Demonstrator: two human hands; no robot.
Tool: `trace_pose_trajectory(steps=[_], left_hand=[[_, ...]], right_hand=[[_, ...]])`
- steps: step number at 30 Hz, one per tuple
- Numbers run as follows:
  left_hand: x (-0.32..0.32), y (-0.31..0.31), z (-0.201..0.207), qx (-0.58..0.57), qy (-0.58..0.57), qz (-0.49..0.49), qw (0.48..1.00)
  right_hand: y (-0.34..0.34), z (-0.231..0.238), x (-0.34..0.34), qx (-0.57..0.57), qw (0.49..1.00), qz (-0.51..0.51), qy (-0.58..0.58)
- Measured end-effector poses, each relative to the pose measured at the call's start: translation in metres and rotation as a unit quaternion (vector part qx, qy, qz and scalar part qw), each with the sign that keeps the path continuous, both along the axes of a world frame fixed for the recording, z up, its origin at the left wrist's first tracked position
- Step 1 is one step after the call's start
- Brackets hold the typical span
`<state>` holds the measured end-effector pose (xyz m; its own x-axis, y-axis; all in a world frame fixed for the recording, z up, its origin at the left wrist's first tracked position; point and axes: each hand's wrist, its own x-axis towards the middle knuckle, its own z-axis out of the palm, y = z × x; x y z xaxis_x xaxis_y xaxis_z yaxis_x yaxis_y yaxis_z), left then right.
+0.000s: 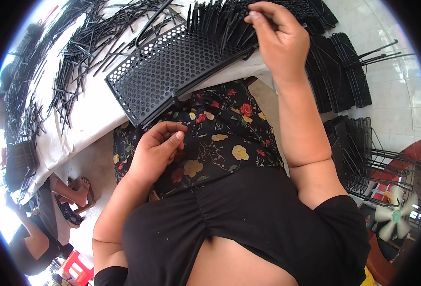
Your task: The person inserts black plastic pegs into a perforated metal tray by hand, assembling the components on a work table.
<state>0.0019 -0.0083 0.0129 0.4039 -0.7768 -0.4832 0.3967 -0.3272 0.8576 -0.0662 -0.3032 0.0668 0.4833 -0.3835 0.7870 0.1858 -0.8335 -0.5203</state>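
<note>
Your right hand (276, 40) pinches a black pin (229, 28) over the perforated panel (172, 66), whose long axis runs seven to two o'clock; your left hand (155, 150) curls loosely at its seven-o'clock end.

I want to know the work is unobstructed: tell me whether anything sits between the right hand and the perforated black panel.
Nothing visible does. The right hand is already at the far end of the perforated black panel, its fingertips among the thin black rods standing in it. The left hand rests closed over the floral lap, below the panel's near edge.

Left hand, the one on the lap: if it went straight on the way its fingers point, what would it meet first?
Probably the near edge of the black perforated panel, just above the left hand; depth is hard to judge.
</note>
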Motion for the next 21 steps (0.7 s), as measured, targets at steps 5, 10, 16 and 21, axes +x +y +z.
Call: trace_pose_trajectory(steps=[5, 10, 16, 21], left_hand=[[0.002, 0.003, -0.004, 0.008, -0.01, 0.023, 1.0], [-0.001, -0.001, -0.02, -0.01, -0.096, 0.068, 0.993], [-0.003, 0.007, -0.02, -0.024, -0.086, 0.092, 0.992], [-0.005, 0.007, -0.015, -0.033, -0.043, 0.115, 0.992]], right_hand=[[0.021, -0.024, -0.009, 0.202, 0.979, -0.025, 0.022], [0.034, -0.051, 0.012, 0.002, 0.978, -0.169, 0.121], [0.035, -0.034, 0.029, 0.057, 0.991, -0.096, 0.075], [0.028, 0.017, 0.012, 0.137, 0.988, -0.029, 0.059]])
